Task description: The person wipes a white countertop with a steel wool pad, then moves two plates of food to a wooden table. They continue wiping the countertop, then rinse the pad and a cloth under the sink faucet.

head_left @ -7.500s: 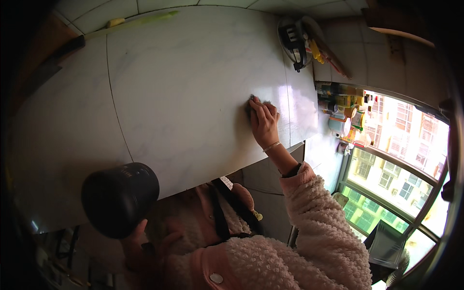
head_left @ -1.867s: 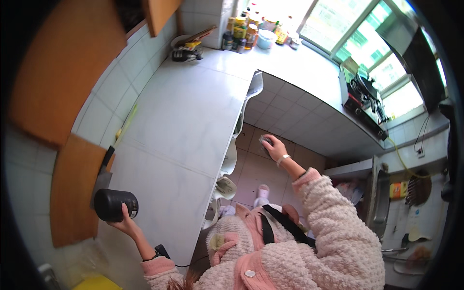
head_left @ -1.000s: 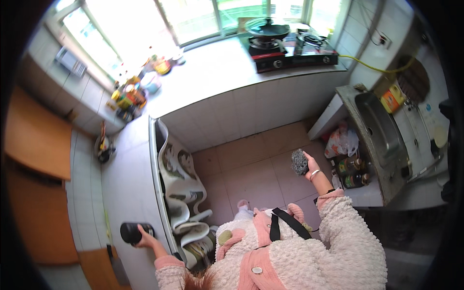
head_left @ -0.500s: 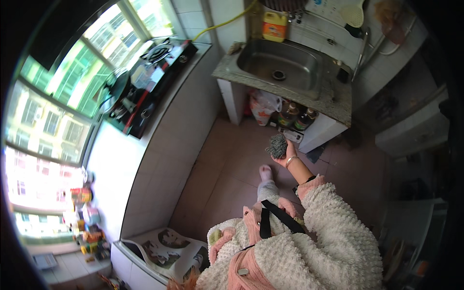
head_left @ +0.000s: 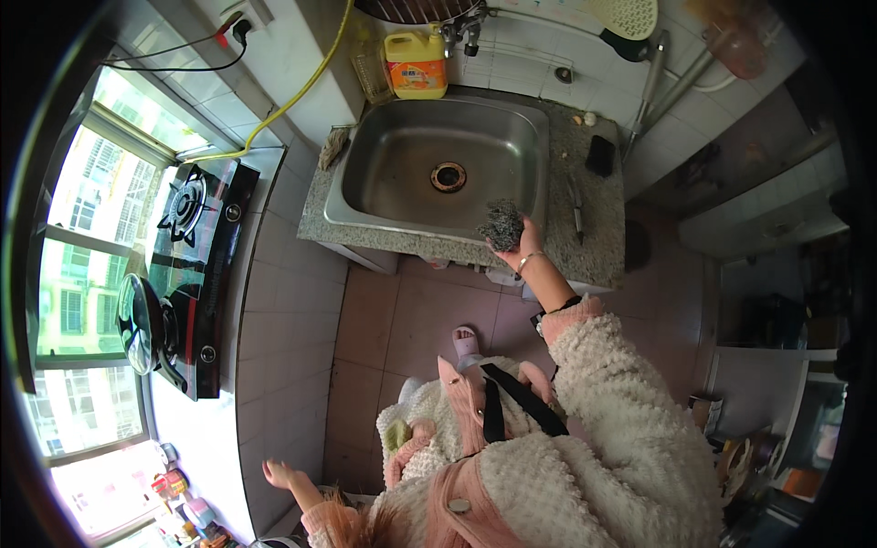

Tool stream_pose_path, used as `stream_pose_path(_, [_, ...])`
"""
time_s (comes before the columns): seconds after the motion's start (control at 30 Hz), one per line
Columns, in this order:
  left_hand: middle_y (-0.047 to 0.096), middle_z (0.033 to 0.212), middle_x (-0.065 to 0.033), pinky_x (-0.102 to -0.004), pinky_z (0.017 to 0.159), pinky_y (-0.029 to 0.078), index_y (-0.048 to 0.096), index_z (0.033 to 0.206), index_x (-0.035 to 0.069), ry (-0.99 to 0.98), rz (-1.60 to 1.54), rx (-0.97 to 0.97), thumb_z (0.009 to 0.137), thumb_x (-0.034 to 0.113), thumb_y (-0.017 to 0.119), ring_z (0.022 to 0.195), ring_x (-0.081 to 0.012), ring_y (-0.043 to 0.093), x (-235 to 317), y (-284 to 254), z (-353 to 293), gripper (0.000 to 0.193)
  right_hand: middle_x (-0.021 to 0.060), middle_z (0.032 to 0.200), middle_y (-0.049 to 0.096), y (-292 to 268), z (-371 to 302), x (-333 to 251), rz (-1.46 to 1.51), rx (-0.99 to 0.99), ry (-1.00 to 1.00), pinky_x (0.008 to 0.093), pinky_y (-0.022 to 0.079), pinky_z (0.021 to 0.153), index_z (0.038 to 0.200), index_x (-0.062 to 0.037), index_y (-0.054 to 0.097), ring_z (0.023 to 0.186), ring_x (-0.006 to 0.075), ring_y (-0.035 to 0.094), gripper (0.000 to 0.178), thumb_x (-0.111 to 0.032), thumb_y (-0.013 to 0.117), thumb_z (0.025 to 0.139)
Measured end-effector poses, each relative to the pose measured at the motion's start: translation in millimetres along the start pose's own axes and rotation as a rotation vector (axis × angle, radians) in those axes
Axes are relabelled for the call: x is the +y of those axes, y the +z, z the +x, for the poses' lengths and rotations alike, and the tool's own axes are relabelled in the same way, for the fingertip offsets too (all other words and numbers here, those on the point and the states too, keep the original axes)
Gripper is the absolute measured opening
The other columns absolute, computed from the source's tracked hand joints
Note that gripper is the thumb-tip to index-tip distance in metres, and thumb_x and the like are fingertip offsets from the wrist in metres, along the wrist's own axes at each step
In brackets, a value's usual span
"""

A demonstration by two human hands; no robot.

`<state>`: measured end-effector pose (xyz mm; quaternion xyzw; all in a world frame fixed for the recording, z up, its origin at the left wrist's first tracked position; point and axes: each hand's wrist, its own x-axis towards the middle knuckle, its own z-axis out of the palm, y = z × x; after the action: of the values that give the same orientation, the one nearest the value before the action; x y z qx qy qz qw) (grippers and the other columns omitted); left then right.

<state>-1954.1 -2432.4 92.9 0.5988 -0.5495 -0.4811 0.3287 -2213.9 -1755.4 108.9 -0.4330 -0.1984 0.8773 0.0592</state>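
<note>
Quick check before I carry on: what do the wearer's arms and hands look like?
The right hand is gloveless, with a slim, light bracelet and a black band just below a pink cuff. Its sleeve is bulky, cream and nubby. The left hand is gloveless too, with a pink cuff showing.

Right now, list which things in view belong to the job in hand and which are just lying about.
Apparently in use:
- grey wiry scrubber, in the right hand
- steel sink, probably, being closest

Seemingly just about:
- yellow jug, behind the sink
- dark block, right of it
- two-burner stove, at left
</note>
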Motion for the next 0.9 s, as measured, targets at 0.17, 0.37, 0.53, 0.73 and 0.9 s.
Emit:
stream_pose_path(0.17, [0.057,0.110,-0.0030,-0.0292,0.081,0.043,0.056,0.117,0.007,0.096,0.065,-0.445,0.087,0.011,0.054,0.093,-0.0135,0.053,40,129,-45,0.031,0.0131,0.126,0.051,8,34,-12,-0.089,0.110,-0.001,0.0448,0.042,0.094,0.129,-0.0027,0.045,0.110,0.0297,0.051,0.048,-0.036,0.048,0.094])
stream_pose_path(0.37, [0.060,0.108,-0.0044,-0.0291,0.085,0.043,0.056,0.117,0.006,0.018,0.135,-0.966,0.085,0.015,0.058,0.103,-0.0147,0.055,80,330,-115,0.033,0.0130,0.136,0.044,34,81,-33,-0.416,0.147,-0.159,0.0484,0.031,0.104,0.133,-0.0080,0.045,0.128,0.0277,0.038,0.054,-0.034,0.057,0.087])
stream_pose_path(0.53, [0.061,0.107,-0.0059,-0.0286,0.083,0.045,0.057,0.114,0.003,0.234,0.268,-1.376,0.083,0.010,0.059,0.100,-0.0153,0.057,115,512,-184,0.032,0.0092,0.133,0.047,146,78,-66,-0.529,0.034,-0.421,0.0413,0.039,0.098,0.132,-0.0090,0.046,0.121,0.0239,0.046,0.049,-0.028,0.059,0.088])
stream_pose_path(0.73, [0.053,0.120,-0.0179,-0.0397,0.098,0.040,0.049,0.125,0.005,1.072,0.562,-1.392,0.072,0.011,0.069,0.113,-0.0324,0.050,136,667,-254,0.058,0.0157,0.130,0.051,288,82,-110,-0.796,0.033,-1.363,0.0333,0.043,0.093,0.131,-0.0015,0.046,0.118,0.0214,0.051,0.061,-0.033,0.069,0.083])
stream_pose_path(0.9, [0.046,0.126,-0.0217,-0.0453,0.103,0.033,0.038,0.133,0.007,1.315,0.507,-1.359,0.067,0.018,0.073,0.117,-0.0369,0.044,124,722,-279,0.075,0.0141,0.106,0.067,323,94,-116,-0.930,0.155,-1.572,0.0310,0.050,0.081,0.127,-0.0027,0.053,0.095,0.0187,0.065,0.057,-0.028,0.072,0.079])
